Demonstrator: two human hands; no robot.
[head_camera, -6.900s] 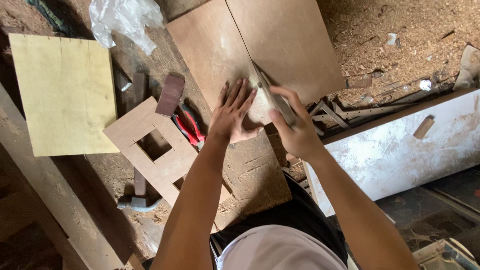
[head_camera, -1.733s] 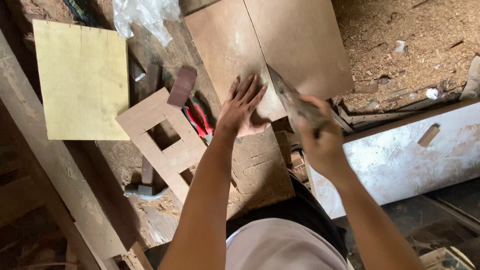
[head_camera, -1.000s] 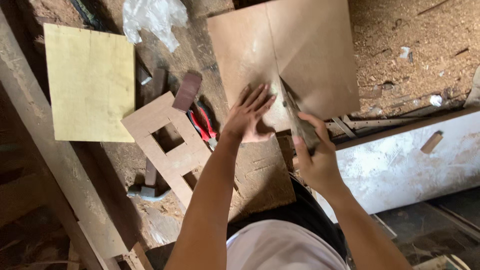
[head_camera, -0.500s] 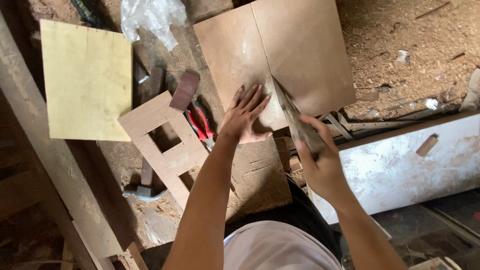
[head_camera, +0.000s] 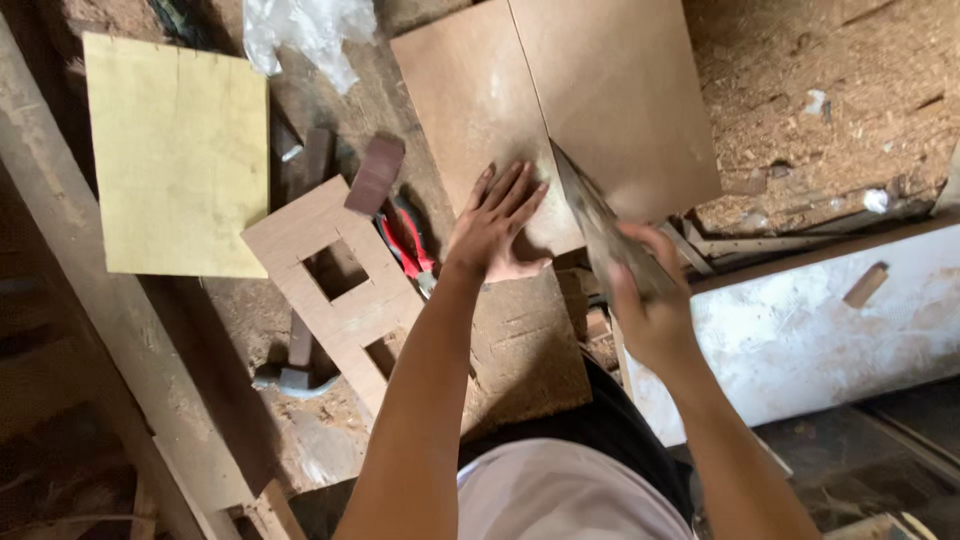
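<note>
- Head view: a thin, flat brown plywood sheet (head_camera: 560, 110) is seen lying on the dusty wooden worktop (head_camera: 520, 350), with a straight cut line running down it from its far edge toward the person.
- The left hand (head_camera: 495, 225) is spread open, palm down, and pressed flat on the near left part of the sheet, just beside the cut line.
- The right hand (head_camera: 650, 305) is closed around the handle of a handsaw with a dull grey blade (head_camera: 590, 210); the blade is set into the near end of the cut line, tilted up toward the person.
- The sheet is judged light and fairly stiff, yet thin enough to flex and chatter near the cut; it is best held down flat close to the line, as is done here, or lifted by its edges.
- Its sawn edge is judged likely to be splintery, and its dusty face somewhat slippery.
- To the left, a pale wooden cut-out frame with square openings (head_camera: 335, 275), red-handled pliers (head_camera: 408, 245) and a small brown block (head_camera: 375, 175) lie near the left hand.
- Farther left, a yellowish square board (head_camera: 180, 170) is seen, with crumpled clear plastic (head_camera: 305, 30) beyond it.
- A hammer (head_camera: 290, 375) lies below the frame, partly covered by it.
- Sawdust (head_camera: 830, 110) is spread thickly to the right, above a white painted panel (head_camera: 820, 340).
</note>
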